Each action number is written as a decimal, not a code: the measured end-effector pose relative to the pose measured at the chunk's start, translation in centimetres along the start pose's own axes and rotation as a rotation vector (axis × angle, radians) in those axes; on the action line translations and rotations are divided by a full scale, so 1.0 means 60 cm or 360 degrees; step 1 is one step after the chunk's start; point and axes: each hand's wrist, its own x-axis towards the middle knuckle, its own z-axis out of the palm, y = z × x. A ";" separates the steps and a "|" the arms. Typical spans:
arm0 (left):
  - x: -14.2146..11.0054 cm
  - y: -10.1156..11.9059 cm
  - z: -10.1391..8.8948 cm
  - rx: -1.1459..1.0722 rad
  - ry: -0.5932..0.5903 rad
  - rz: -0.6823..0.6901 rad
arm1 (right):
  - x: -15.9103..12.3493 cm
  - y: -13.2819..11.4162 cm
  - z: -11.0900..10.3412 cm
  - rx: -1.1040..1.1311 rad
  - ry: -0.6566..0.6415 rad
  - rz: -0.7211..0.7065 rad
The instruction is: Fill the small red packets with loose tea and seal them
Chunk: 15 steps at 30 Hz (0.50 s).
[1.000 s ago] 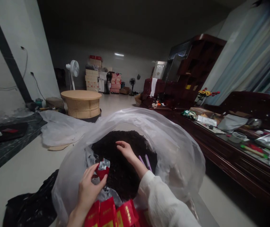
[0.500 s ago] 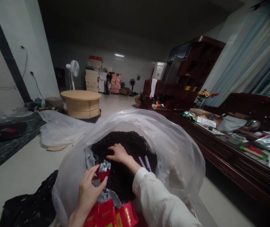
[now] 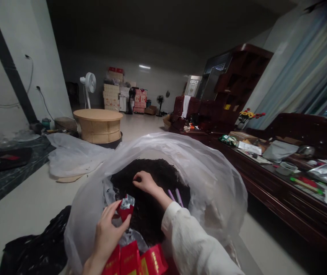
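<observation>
My left hand [image 3: 108, 231] holds a small red foil packet [image 3: 126, 212] between thumb and fingers, its silver-lined mouth facing up. A heap of dark, dry loose leaves, like tea, [image 3: 152, 168] fills a large clear plastic bag [image 3: 217, 175] in front of me. Over the heap is my right hand [image 3: 145, 181], its thumb and fingertips pinched together; whatever is between them is too small to make out. Purple handles [image 3: 178, 196], perhaps of tongs or scissors, stick out of the leaves beside my right wrist. Several red packets [image 3: 130, 259] lie at the bag's near edge.
A black plastic bag [image 3: 37, 246] lies on the floor at the left. Beyond the clear bag stand a round wooden table [image 3: 98, 126] and a white fan [image 3: 88, 84]. A long dark wooden table [image 3: 266, 183] covered with clutter runs along the right.
My right hand moved left and down over the leaves, then its spread fingers closed into a pinch. My left hand stays nearly still with the red packet.
</observation>
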 end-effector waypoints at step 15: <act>0.006 0.012 0.002 -0.0038 -0.0008 0.0019 | -0.033 -0.008 -0.032 0.2621 0.0102 0.0766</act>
